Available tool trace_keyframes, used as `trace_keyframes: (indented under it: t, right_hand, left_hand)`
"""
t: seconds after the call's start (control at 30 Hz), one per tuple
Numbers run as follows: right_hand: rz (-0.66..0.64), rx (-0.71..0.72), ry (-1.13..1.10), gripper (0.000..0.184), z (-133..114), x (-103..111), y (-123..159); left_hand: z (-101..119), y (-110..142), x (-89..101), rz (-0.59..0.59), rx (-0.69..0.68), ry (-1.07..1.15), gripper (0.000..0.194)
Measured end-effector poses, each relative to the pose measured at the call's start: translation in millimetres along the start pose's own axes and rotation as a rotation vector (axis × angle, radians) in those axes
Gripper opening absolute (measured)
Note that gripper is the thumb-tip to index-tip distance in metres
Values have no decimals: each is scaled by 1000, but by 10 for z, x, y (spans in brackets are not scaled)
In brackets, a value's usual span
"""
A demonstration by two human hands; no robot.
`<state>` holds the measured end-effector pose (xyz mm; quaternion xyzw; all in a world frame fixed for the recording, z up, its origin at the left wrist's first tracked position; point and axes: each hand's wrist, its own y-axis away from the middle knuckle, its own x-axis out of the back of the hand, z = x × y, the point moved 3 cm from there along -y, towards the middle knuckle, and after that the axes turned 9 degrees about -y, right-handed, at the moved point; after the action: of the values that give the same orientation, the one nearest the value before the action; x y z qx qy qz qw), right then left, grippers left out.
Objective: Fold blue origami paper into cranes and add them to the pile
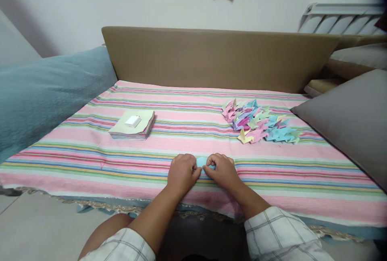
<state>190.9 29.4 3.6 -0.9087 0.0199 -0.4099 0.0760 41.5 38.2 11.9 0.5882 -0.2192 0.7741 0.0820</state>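
A small piece of light blue paper (201, 163) lies between my two hands, low over the striped cloth, partly hidden by my fingers. My left hand (183, 171) pinches its left side with thumb and curled fingers. On the right side, my right hand (222, 169) grips it the same way, thumb tip close to the other thumb. How the paper is folded cannot be made out. Farther off to the right sits a cluster of folded paper cranes (256, 122) in pink, blue, purple, yellow and pale green.
A stack of square coloured paper (122, 126) stands at the left, with a white block (133, 121) on top. The striped cloth (187, 107) covers the seat. A tan backrest (211, 59) rises behind, a blue-covered armrest (54, 91) at left, a grey cushion (347, 120) at right.
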Motion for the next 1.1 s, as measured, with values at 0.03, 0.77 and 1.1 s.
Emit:
trace_keyframes:
  t: [0.03,0.77,1.1]
  right_hand:
    - [-5,1,-11,9,5,3,-2]
    - [-120,-8,-191,12,69,82,-34]
    - [-111,-24,-209,19,94,75,-32]
  left_hand:
    - [2,0,4,-5,9,-2,14]
    - [-20,-34,29,-57,53,130,6]
    - [-25,10,-28,-27,-53,107,28]
